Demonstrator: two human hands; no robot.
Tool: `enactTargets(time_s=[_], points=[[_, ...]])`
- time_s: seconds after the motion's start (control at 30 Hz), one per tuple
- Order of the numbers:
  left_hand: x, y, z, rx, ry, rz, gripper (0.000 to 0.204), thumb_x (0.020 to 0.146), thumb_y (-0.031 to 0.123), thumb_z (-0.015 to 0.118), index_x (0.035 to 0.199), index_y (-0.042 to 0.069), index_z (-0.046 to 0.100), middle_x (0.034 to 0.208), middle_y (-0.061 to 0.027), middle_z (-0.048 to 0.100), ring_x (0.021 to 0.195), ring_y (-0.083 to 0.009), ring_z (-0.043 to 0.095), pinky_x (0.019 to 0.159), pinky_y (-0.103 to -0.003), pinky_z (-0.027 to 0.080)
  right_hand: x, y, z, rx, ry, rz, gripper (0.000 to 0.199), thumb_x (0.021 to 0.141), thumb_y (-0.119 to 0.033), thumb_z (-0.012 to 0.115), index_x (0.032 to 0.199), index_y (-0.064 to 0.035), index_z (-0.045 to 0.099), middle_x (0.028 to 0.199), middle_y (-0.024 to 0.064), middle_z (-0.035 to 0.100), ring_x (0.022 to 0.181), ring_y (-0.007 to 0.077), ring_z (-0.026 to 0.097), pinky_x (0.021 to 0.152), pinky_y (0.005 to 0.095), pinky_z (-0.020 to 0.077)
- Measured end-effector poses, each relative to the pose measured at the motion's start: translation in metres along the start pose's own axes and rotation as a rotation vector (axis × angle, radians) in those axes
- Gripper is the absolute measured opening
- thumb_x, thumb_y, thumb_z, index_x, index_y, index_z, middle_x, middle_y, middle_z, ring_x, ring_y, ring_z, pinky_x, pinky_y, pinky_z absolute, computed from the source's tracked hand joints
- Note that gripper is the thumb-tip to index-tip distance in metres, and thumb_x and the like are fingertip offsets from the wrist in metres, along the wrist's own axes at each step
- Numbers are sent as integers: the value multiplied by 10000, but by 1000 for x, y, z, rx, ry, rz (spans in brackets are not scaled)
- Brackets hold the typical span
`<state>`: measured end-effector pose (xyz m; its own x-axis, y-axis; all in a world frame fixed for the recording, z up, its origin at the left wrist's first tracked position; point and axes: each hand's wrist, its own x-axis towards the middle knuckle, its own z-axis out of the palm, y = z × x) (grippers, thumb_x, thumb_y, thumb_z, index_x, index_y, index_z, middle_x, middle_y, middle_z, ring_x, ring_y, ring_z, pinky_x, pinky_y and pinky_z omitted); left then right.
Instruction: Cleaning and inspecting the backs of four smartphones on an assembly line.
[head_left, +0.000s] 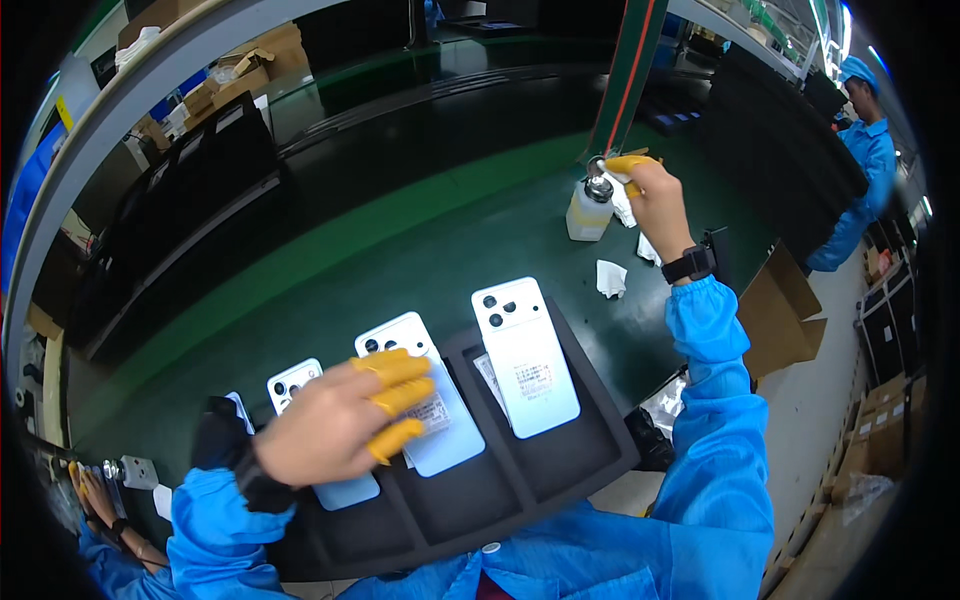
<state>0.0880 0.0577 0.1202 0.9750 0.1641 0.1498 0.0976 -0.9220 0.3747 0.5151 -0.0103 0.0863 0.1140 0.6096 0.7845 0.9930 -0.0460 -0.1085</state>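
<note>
My left hand, in yellow finger cots, lies over a pale blue phone in a black foam tray. Its fingers are stretched out across the phone's upper back and label. Farther right, my right hand reaches to the metal top of a translucent bottle. Its cotted fingers are pinched on a small white piece that looks like a wipe. A white phone with a printed label leans in the tray's right slot. Another phone is partly hidden beneath my left hand.
Crumpled white wipes lie near the bottle on the green table. A green post rises behind it. An open cardboard box is at the right. Co-workers are at the far right and lower left, the latter's hands showing.
</note>
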Motion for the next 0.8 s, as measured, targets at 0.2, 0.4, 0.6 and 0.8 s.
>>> enactTargets(time_s=[0.2,0.4,0.6,0.8], points=[[20,10,56,-99,-47,119,487,883,302,635,1322,114,535,1403,-112,473,1330,-311,405,1085,-421,346,-4,-8,12,-262,-270,-104,227,718,58,630,916,-26,701,843,134,635,854,313,617,778,391,517],[25,6,84,-76,-164,164,582,882,420,609,1370,130,481,1451,-96,421,1376,-304,337,1135,-446,251,1,-21,3,-283,-275,-101,196,727,53,652,901,-24,700,873,134,647,857,303,629,780,374,531],[21,4,86,-73,-121,149,552,906,441,557,1361,136,492,1431,-89,449,1361,-292,364,1141,-437,237,-18,-128,7,338,-338,-469,206,715,-4,679,921,-2,684,938,120,646,850,253,627,760,318,541],[22,5,87,-85,-38,167,520,902,452,551,1305,124,541,1380,-80,503,1314,-285,429,1126,-420,275,-28,-150,7,331,-496,-550,289,669,-25,672,953,29,683,960,138,648,895,286,640,779,334,540]])
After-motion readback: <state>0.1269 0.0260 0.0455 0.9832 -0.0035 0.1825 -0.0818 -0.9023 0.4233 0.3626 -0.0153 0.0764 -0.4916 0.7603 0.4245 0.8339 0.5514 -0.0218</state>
